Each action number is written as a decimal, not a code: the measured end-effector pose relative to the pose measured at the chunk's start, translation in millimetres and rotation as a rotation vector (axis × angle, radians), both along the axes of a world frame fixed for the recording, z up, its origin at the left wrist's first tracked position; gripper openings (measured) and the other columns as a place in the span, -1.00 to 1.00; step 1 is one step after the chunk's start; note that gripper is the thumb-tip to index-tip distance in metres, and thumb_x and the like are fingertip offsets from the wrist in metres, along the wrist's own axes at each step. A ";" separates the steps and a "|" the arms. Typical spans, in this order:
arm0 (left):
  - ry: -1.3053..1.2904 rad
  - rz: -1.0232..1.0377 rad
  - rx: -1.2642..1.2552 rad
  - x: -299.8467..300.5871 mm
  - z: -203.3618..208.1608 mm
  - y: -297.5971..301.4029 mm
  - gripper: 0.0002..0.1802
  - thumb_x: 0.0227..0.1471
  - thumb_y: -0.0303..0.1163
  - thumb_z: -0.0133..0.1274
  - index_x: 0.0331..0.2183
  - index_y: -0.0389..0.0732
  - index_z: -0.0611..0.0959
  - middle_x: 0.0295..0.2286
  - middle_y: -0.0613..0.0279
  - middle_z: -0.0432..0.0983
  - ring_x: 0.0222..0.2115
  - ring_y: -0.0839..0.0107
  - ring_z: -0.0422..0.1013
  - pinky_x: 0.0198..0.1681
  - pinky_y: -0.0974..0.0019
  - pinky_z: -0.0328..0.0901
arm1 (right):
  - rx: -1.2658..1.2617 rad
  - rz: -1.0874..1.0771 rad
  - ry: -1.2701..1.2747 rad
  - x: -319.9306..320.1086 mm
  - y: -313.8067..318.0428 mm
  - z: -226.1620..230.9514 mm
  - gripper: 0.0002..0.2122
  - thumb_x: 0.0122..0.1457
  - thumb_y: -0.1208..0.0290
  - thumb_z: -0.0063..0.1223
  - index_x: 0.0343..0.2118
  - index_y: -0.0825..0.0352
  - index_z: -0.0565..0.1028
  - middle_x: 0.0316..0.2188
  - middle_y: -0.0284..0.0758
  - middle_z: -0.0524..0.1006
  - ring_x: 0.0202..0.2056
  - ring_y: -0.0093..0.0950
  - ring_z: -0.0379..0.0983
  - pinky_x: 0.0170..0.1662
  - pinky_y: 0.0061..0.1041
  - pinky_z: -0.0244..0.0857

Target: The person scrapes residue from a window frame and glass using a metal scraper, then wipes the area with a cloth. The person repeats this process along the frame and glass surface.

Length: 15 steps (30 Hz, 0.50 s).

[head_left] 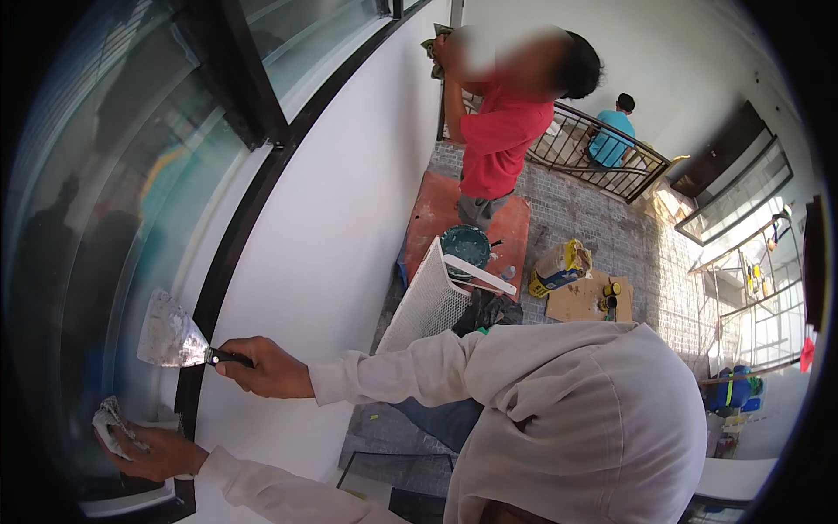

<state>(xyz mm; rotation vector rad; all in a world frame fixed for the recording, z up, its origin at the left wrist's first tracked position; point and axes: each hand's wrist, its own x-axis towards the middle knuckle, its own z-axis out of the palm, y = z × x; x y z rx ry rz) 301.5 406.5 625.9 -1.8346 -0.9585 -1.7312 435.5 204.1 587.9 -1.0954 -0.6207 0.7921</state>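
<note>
My right hand [266, 368] is closed around the black handle of a putty knife [177, 339]. The knife's wide metal blade, smeared with whitish residue, overlaps the window glass [113, 297] beside the black frame [229, 262]. Lower down, my left hand [159, 452] grips a crumpled white rag [119, 428] with grey stains, close to the lower part of the window. Whether the rag presses on the glass cannot be made out. Pale grey sleeves cover both my arms, which reach left past the white wall [323, 236].
A co-worker in a red shirt [502, 144] stands by the wall holding a dark cloth. Someone in blue [613, 138] is near the railing [602, 153]. A green basin [465, 247], white mesh panel [419, 306], yellow-and-blue bag [559, 266] and cardboard [567, 301] occupy the floor area.
</note>
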 end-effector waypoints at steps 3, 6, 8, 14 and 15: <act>-0.007 -0.195 -0.005 -2.8 -2.7 -6.2 -0.82 0.10 -0.52 0.18 -0.20 -0.21 0.70 0.01 -0.03 0.40 0.02 0.07 0.40 -0.03 0.09 0.43 | 0.230 -0.008 -0.066 6.0 19.9 -7.1 -0.76 0.33 0.29 0.00 -0.32 0.41 0.45 -0.71 -0.47 0.34 -0.70 -0.71 0.21 -0.66 -0.61 0.10; -0.044 -0.206 -0.002 5.5 5.5 -21.0 -0.80 0.06 -0.63 0.16 -0.21 -0.28 0.68 0.03 0.01 0.38 0.04 0.09 0.36 -0.02 0.16 0.42 | 0.091 0.046 0.016 4.5 9.7 -4.8 -0.74 0.34 0.26 0.00 -0.37 0.38 0.43 -0.70 -0.47 0.35 -0.73 -0.73 0.19 -0.69 -0.65 0.05; -0.049 -0.248 -0.017 9.2 10.8 -27.8 -0.79 0.05 -0.67 0.14 -0.22 -0.29 0.68 0.04 0.01 0.38 0.03 0.12 0.35 -0.05 0.17 0.42 | 0.084 0.038 0.039 3.0 6.7 -3.4 -0.73 0.34 0.25 0.00 -0.40 0.36 0.42 -0.69 -0.46 0.36 -0.76 -0.74 0.19 -0.72 -0.68 0.01; -0.050 -0.247 0.018 11.2 13.4 -28.0 -0.80 0.06 -0.65 0.14 -0.22 -0.26 0.68 0.04 0.00 0.37 0.03 0.11 0.35 -0.06 0.17 0.41 | 0.111 -0.013 0.021 16.2 9.9 -7.5 -0.72 0.32 0.21 0.04 -0.33 0.39 0.46 -0.69 -0.46 0.37 -0.75 -0.72 0.22 -0.72 -0.66 0.04; -0.051 -0.239 0.006 11.7 12.6 -27.8 -0.80 0.06 -0.64 0.14 -0.23 -0.26 0.68 0.04 -0.01 0.37 0.02 0.11 0.35 -0.06 0.17 0.41 | 0.080 -0.006 0.008 15.2 4.9 -6.2 -0.72 0.32 0.21 0.04 -0.32 0.40 0.47 -0.69 -0.46 0.37 -0.75 -0.72 0.22 -0.72 -0.66 0.05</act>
